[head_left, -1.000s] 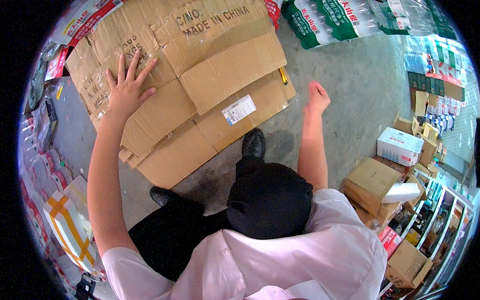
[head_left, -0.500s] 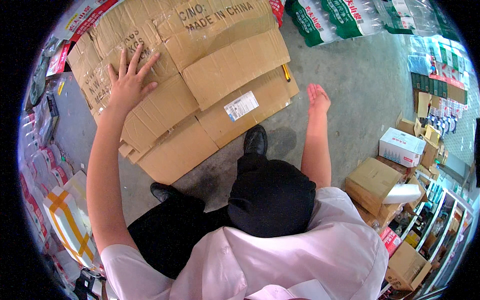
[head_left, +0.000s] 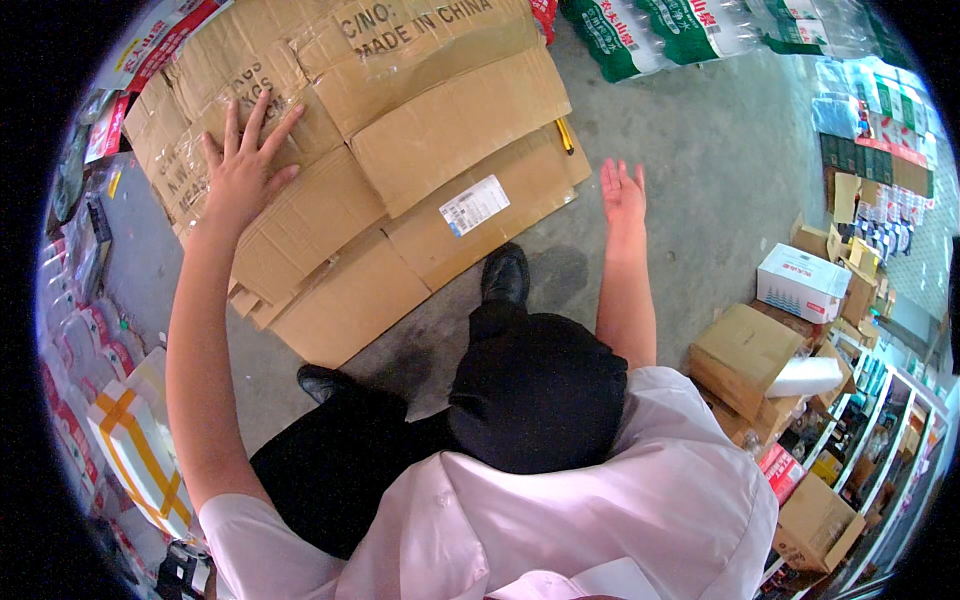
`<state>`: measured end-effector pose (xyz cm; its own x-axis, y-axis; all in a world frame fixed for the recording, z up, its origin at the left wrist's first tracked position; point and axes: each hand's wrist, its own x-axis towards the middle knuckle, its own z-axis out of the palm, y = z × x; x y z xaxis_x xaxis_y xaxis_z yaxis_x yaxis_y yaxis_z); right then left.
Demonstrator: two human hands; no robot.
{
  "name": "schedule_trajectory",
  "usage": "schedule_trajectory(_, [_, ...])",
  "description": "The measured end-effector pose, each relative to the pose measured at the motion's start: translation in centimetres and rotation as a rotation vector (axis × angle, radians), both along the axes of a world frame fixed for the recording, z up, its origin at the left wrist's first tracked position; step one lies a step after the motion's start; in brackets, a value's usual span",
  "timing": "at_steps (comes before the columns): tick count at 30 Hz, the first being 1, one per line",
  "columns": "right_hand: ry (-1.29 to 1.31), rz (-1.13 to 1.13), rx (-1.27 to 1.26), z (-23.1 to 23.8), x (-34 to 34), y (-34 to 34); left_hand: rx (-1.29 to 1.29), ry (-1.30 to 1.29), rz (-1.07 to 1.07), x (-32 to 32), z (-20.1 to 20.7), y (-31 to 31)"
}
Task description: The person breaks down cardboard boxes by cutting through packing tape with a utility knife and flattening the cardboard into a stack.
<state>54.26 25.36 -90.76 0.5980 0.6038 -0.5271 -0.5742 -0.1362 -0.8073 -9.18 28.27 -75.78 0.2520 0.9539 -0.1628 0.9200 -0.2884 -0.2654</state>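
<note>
The flattened cardboard cartons (head_left: 455,150) on the floor (head_left: 700,190) before the shoes (head_left: 506,278) could slide out of line if the left hand (head_left: 240,178), spread flat and gripping nothing, pushed unevenly, since the right hand (head_left: 624,196) (open, empty) touches no edge.

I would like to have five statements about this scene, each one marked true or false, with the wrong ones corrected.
1. The left hand lies on the cardboard, fingers spread. True.
2. The right hand grips the yellow object. False: the right hand is open and empty; the yellow object is at the cardboard's edge.
3. A white label is on the cardboard. True.
4. The orange-taped box is at the picture's right. False: it is at the left.
5. Both shoes are black. True.
</note>
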Motion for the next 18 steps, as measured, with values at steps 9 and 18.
schedule_trajectory(9, [0.055,-0.061,-0.004,-1.0,0.3,-0.2,-0.024,0.026,0.004,0.3,0.4,0.2])
schedule_trajectory(18, [-0.014,-0.108,-0.076,0.2,0.2,-0.4,-0.056,0.084,0.029,0.6,0.7,0.3])
